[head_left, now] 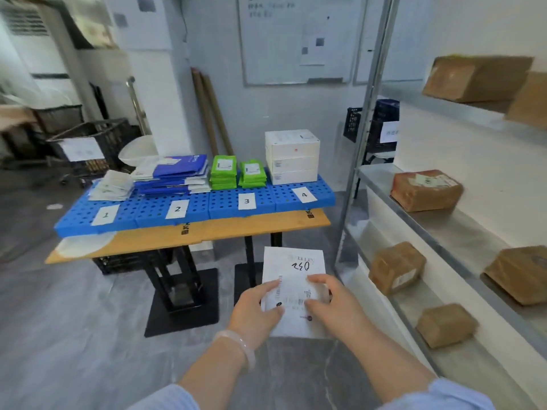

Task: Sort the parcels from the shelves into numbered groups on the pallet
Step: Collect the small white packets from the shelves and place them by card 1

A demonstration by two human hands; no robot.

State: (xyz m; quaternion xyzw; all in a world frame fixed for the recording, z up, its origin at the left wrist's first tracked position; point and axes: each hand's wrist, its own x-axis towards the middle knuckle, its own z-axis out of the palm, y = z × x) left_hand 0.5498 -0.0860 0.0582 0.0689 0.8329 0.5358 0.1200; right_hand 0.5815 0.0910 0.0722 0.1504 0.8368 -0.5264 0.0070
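A flat white parcel (293,263) with a printed label and handwritten digits is held in front of me, above the floor. My left hand (256,309) grips its left edge and my right hand (334,303) grips its right side. Ahead lies the blue perforated pallet (225,202) on a wooden table, with cards 1 to 4 along its front. Behind card 1 lie white envelopes (111,186), behind 2 blue mailers (174,174), behind 3 two stacks of green packs (236,173), behind 4 stacked white boxes (291,156).
A metal shelf unit (444,223) stands at my right with several brown taped parcels (424,190) on its levels. Black crates (97,143) and a bowl sit at the left back. Cardboard tubes lean on the wall. Grey floor lies between me and the table.
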